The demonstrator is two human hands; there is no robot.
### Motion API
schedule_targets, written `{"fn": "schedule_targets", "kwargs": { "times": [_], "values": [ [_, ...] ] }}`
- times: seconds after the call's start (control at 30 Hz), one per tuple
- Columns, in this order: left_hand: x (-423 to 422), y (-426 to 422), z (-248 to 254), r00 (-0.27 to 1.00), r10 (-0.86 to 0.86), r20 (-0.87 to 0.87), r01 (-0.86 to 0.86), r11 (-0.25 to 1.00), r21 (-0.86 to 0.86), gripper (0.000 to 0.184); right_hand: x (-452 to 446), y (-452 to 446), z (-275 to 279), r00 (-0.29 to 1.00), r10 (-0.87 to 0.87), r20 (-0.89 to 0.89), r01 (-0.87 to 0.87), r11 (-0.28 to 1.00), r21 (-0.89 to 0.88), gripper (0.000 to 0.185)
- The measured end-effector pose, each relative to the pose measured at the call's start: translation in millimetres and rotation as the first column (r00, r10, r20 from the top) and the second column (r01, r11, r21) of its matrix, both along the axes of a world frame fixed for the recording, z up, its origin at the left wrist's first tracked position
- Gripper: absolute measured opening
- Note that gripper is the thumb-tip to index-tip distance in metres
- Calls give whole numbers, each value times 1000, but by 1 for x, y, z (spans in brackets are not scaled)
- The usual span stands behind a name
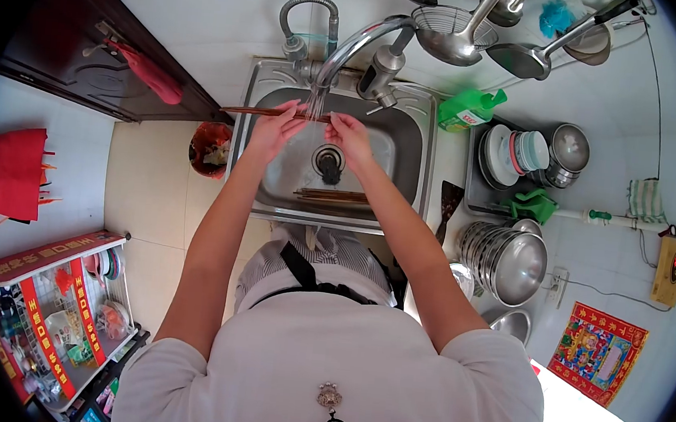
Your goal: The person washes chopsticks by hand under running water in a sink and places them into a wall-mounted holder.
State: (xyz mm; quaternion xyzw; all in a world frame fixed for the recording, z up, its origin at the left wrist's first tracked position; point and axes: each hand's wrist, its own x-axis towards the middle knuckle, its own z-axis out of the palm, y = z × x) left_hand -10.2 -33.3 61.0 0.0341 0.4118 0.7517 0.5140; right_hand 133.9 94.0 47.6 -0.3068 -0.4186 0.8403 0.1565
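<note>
Water runs from the curved chrome faucet (361, 43) onto brown chopsticks (242, 109) held level above the sink (396, 148). My left hand (279, 129) is closed around their middle, and the sticks reach out past it to the left. At the right end of the chopsticks, my right hand (349, 137) pinches them between its fingers. More chopsticks (335, 196) lie on the bottom of the sink near its front edge. A dark object (330, 170) sits at the drain.
Right of the sink stand a green bottle (471, 110), a rack with plates (497, 154) and stacked metal bowls (519, 267). A dark spatula (449, 209) lies beside the sink. Ladles (453, 46) hang above. A red bin (210, 150) is at the left.
</note>
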Motion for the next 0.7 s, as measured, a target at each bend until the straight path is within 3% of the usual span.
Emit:
{"fn": "schedule_targets", "kwargs": {
  "times": [0.07, 0.17, 0.47, 0.57, 0.67, 0.7],
  "values": [
    [2, -5, 0, 998, 25, -51, -30, 994, -103, 27, -3, -4, 7, 1000, -8, 1, 8, 999, 47, 18],
    [-1, -11, 2, 996, 54, -66, -62, 991, -118, 26, -12, -11, 8, 999, -36, 28, 33, 995, 99, 18],
    [-7, -22, 5, 980, 130, -150, -142, 987, -74, 26, -25, -2, -7, 972, 192, 134, -209, 970, 126, 19],
    [-5, -25, 11, 972, 94, -213, -124, 984, -129, 25, -30, -11, 9, 970, 110, 217, -149, 974, 172, 22],
    [-2, -23, 16, 974, 53, -221, -93, 980, -176, 25, -38, -14, 6, 987, 17, 162, -64, 954, 293, 22],
    [-1, -22, 18, 971, 50, -232, -95, 978, -187, 26, -39, -11, 6, 984, 59, 167, -107, 949, 297, 21]
  ]
}}
